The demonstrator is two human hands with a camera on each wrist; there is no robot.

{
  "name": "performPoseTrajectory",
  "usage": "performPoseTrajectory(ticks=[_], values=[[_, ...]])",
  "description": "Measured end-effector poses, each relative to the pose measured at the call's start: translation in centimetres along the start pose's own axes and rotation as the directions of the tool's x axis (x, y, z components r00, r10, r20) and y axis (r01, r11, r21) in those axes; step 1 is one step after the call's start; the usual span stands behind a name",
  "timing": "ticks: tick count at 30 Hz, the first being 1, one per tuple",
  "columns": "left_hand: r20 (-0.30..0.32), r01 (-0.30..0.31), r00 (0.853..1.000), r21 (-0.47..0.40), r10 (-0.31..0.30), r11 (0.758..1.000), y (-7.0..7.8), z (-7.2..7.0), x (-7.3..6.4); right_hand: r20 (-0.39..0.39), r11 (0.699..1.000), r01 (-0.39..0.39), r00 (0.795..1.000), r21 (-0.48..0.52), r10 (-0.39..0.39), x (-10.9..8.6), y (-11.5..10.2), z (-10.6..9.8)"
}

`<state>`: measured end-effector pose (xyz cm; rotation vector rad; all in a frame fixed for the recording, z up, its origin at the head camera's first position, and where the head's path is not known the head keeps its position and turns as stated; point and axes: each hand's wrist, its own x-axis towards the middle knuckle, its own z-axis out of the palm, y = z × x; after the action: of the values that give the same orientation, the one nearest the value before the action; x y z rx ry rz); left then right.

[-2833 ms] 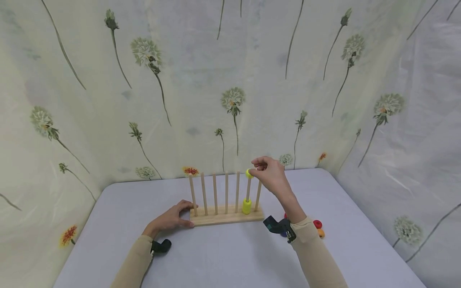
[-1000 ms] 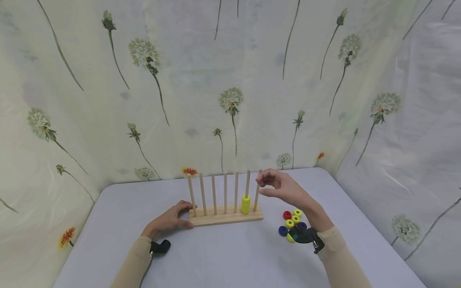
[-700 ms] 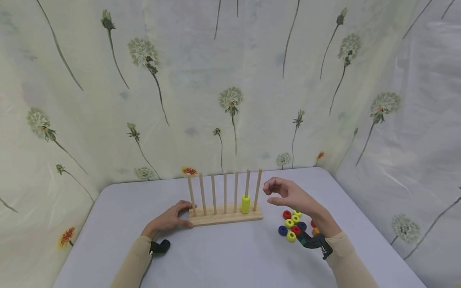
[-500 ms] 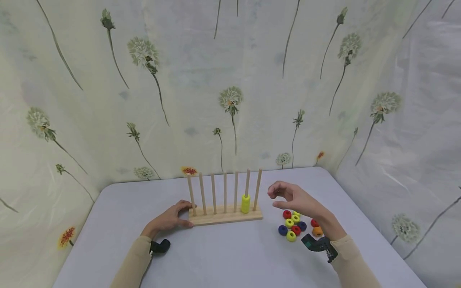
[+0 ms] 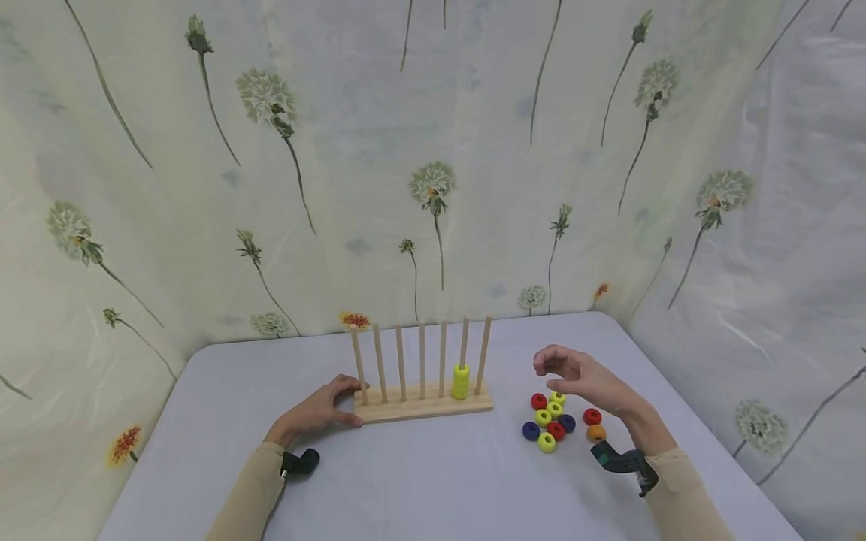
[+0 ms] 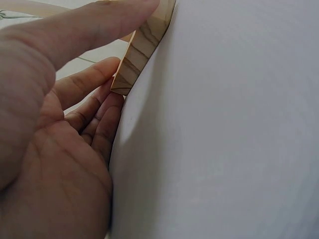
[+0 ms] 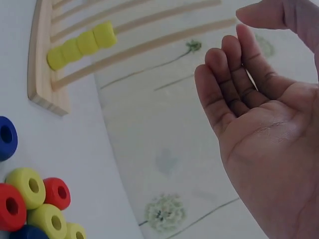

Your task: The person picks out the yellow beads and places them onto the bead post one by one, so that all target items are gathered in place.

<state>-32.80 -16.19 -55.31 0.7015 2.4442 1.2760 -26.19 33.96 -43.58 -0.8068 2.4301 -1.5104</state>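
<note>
A wooden peg rack (image 5: 425, 406) with a row of upright pegs stands on the table. Several yellow beads (image 5: 461, 382) are stacked at the foot of its second peg from the right; the other pegs are bare. My left hand (image 5: 319, 409) holds the rack's left end, thumb at the front and fingers behind, as the left wrist view also shows. My right hand (image 5: 587, 379) hovers over the far side of the loose beads, fingers loosely bent. Its palm (image 7: 271, 134) is bare in the right wrist view, with thumb and fingertips apart.
Loose beads lie to the right of the rack: yellow (image 5: 546, 442), red (image 5: 538, 401), dark blue (image 5: 531, 430) and one orange bead (image 5: 596, 433). A white-clothed table (image 5: 419, 481) carries everything, with a flower-printed curtain (image 5: 352, 188) behind and at the sides.
My right hand has let go of a yellow bead at the peg's top, and the bead now sits on the stack. That hand has moved right and down; my left stays put.
</note>
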Motion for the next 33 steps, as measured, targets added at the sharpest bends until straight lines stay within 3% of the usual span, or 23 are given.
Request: performPoseTrajectory(ticks=[11, 20, 33], values=[[0.004, -0.01, 1.0, -0.006, 0.01, 1.0, 0.0, -0.1, 0.0, -0.066, 0.994, -0.106, 0.992, 0.034, 0.109, -0.9, 3.0, -1.9], [0.005, 0.005, 1.0, -0.019, -0.005, 1.0, 0.2, -0.1, 0.0, -0.115, 0.973, -0.222, 0.967, 0.06, 0.227, -1.2, 6.1, -3.0], [0.013, 0.004, 1.0, -0.018, -0.004, 1.0, -0.3, -0.1, 0.1, -0.088, 0.943, -0.327, 0.939, 0.065, 0.332, -1.4, 9.5, -3.2]])
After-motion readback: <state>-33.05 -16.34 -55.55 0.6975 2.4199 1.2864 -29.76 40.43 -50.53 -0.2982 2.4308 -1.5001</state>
